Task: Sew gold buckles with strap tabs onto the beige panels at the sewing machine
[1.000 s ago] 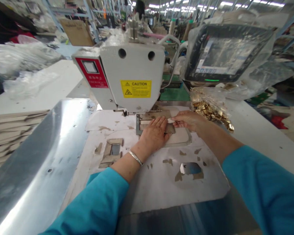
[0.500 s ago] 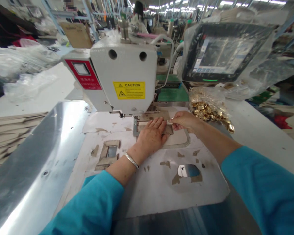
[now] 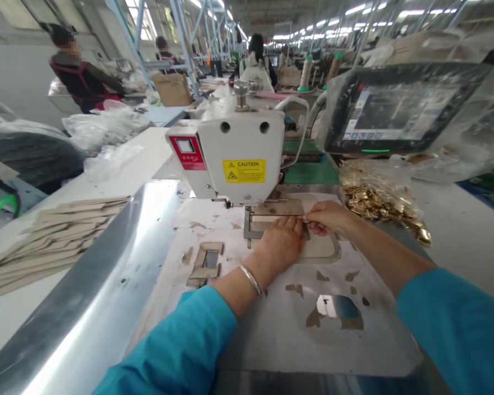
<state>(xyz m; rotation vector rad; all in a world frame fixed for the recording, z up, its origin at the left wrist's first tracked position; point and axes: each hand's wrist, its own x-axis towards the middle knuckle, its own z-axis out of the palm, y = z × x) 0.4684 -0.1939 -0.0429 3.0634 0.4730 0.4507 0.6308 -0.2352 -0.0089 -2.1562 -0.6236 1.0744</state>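
My left hand (image 3: 282, 244) lies palm down with fingers outstretched over a grey metal clamp frame (image 3: 247, 226) and a narrow pale strip (image 3: 262, 218) inside it. Close beside its fingertips, my right hand (image 3: 327, 216) is closed in a pinch at the strip's right end; what its fingers grip is too small to make out. Under both hands is a pale panel with rounded corners (image 3: 323, 250), on a large white sheet (image 3: 271, 318). The sewing machine head (image 3: 242, 140) stands just behind the frame, its needle area partly hidden.
Beige flat pieces (image 3: 61, 233) are stacked at the left. Gold metal fittings (image 3: 379, 206) lie in a plastic bag at the right, below a plastic-wrapped screen (image 3: 399, 115). A taped rectangular cutout (image 3: 195, 269) is in the sheet. A co-worker (image 3: 76, 77) is at the far left.
The camera has tilted up and turned left, so everything appears lower and farther right. My left hand has slid right along the frame, closer to my right hand, which keeps its pinch.
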